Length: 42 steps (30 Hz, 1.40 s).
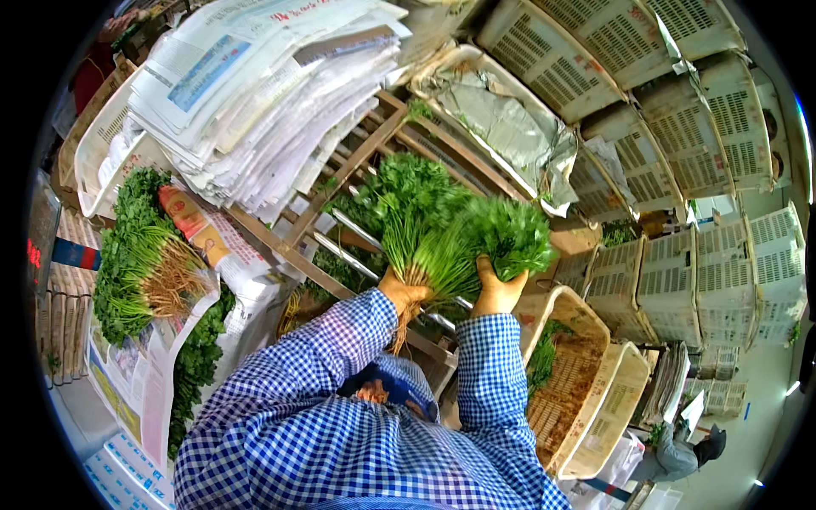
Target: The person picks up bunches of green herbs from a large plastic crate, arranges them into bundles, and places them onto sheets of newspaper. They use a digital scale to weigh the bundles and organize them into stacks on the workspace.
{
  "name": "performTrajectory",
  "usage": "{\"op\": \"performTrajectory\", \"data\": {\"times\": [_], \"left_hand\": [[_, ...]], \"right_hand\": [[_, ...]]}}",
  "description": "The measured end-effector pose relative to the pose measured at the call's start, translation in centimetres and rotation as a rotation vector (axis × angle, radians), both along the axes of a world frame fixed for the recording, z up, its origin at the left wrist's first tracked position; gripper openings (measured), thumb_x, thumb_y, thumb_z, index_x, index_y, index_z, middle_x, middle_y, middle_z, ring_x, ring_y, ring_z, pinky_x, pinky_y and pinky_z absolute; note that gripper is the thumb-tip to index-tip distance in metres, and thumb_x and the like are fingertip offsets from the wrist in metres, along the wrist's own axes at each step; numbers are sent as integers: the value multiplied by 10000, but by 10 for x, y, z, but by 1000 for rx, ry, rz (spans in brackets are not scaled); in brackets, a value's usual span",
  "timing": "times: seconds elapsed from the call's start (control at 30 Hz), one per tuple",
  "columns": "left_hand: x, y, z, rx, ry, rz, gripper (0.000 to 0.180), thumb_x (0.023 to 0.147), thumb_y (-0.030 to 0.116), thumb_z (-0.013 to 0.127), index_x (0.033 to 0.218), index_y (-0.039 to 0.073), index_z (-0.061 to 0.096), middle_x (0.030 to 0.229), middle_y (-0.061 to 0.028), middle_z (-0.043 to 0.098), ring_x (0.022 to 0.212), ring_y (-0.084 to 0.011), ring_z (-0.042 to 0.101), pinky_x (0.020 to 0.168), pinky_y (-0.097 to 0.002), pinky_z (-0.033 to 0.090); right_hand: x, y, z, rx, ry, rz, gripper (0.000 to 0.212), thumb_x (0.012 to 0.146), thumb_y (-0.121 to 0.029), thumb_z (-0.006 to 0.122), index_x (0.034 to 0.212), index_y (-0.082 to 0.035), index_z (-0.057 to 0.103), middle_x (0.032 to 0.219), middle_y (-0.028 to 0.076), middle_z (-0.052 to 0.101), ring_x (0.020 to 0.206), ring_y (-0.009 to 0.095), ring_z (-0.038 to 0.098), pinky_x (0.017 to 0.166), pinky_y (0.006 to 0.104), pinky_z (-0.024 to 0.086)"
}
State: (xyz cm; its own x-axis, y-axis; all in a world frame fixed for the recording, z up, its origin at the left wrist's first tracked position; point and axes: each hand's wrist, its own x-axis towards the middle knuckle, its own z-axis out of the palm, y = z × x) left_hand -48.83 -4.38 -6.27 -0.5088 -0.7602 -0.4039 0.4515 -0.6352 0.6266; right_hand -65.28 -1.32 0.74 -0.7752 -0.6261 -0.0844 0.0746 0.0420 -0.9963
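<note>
At nine o'clock a herb bundle [140, 255] lies on newspaper [140, 374]; at eleven a newspaper stack [255, 85]. Centre: left hand [403, 293] fingers clench the coriander bunch [450, 225] at its roots, right hand [497, 289] grips its stems. Pale crates [680, 153] fill two o'clock.

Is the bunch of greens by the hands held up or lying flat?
Held up: the bunch of greens is gripped by the left hand at the stems, the right hand under its leaves.
</note>
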Motion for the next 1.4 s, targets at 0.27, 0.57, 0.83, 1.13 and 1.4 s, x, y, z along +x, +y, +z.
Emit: {"op": "performTrajectory", "data": {"times": [0.27,0.57,0.83,1.13,1.4], "left_hand": [[-3,-2,-10,-79,-133,-64,752,754,-150,701,1426,30,415,1309,-146,596,1194,-281,590,1034,-405,487],[-18,-5,-10,-136,-176,17,770,746,-130,719,1420,51,394,1165,-120,645,969,-237,639,773,-346,550],[-9,0,20,-55,-328,-52,740,752,-116,723,1407,40,416,1186,-119,654,1006,-242,658,789,-346,552],[-14,4,11,-164,-310,58,544,756,-67,729,1253,33,532,888,-84,646,629,-194,631,453,-300,519],[2,-2,48,-214,-373,-181,664,720,-107,731,1343,14,538,1197,-110,675,1092,-232,633,946,-362,515]], "right_hand": [[-25,5,9,497,197,-109,928,860,-201,773,1549,-24,176,1561,225,298,1405,383,349,1182,463,303],[-2,-62,21,119,1366,848,458,862,-285,729,1247,-60,624,1244,197,642,1183,368,598,1057,489,451],[-71,-77,15,67,1118,331,312,863,-130,721,1157,-41,667,1206,190,663,1114,321,643,984,426,510],[-50,-80,17,274,1267,681,443,907,-299,688,1305,-119,610,1350,163,593,1260,317,553,1136,539,330],[-75,-45,84,-119,1154,722,532,895,-212,697,1365,-24,535,1328,221,590,1261,358,553,1070,451,431]]}}
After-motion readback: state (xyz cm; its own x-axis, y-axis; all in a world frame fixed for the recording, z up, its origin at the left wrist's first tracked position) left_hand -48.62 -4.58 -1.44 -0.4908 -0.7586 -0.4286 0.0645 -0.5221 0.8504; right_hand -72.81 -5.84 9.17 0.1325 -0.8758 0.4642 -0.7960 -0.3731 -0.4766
